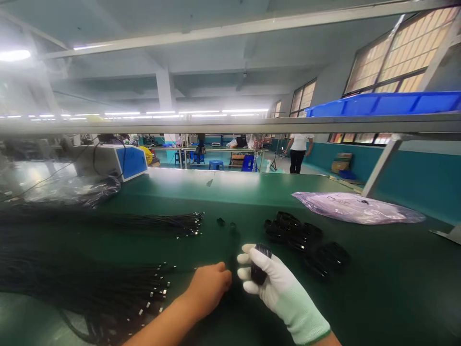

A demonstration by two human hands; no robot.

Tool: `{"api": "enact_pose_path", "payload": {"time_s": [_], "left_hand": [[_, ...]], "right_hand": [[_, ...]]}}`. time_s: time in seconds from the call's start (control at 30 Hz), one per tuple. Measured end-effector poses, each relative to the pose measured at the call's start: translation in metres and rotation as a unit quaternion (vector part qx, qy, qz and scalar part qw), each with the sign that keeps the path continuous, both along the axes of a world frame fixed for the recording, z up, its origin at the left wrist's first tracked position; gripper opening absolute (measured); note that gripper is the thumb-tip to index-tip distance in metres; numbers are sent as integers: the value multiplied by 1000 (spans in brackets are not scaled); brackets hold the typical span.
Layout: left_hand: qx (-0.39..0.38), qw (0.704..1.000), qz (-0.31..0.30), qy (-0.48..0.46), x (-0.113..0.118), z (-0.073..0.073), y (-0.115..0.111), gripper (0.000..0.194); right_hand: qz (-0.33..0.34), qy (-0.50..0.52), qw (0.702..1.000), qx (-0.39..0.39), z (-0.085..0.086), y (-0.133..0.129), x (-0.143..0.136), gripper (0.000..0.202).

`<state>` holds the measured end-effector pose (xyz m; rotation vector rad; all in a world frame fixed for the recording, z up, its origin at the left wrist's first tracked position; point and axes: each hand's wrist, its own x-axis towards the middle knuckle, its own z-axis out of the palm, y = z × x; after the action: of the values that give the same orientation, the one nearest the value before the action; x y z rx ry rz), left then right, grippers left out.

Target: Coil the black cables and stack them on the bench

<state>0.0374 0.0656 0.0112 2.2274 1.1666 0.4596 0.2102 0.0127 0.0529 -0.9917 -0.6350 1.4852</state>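
Note:
My left hand, bare, is closed over the green table, its fingers curled together; what it pinches is too small and dark to name. Just to its right, my right hand wears a white glove and is wrapped round a black coil. Black coiled cables lie in a pile beyond the right hand. On the left are bundles of black cables, one nearer and one farther, with small white ends. Two small dark pieces rest beyond my hands.
A clear plastic bag lies at the right back, another at the left. A blue and white machine stands at the far left. Overhead, a shelf carries a blue tray. A person stands in the background.

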Motion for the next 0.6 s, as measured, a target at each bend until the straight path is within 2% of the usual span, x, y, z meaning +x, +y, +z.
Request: {"api": "enact_pose_path", "payload": {"time_s": [0.13, 0.23, 0.3, 0.37, 0.47, 0.53, 0.6], "left_hand": [[-65, 994, 43, -79, -12, 7, 4, 1], [-140, 977, 52, -152, -18, 15, -6, 15], [-210, 948, 52, -233, -16, 13, -16, 23], [-267, 911, 65, -307, -11, 7, -23, 32], [-279, 890, 91, -350, -9, -3, -30, 41], [-297, 862, 89, -402, -15, -2, -34, 44], [-339, 808, 62, -478, -26, 7, -41, 45]], "right_hand": [[8, -38, 999, 34, -5, 1, -11, 48], [-8, -122, 992, 39, -9, 3, -26, 48], [0, -146, 989, 40, -13, 4, -37, 49], [23, -127, 991, 37, -19, 2, -45, 47], [63, -34, 997, 17, -24, -4, -48, 41], [113, 41, 992, 35, -23, -10, -44, 44], [178, 51, 979, 84, -19, -17, -39, 50]]}}
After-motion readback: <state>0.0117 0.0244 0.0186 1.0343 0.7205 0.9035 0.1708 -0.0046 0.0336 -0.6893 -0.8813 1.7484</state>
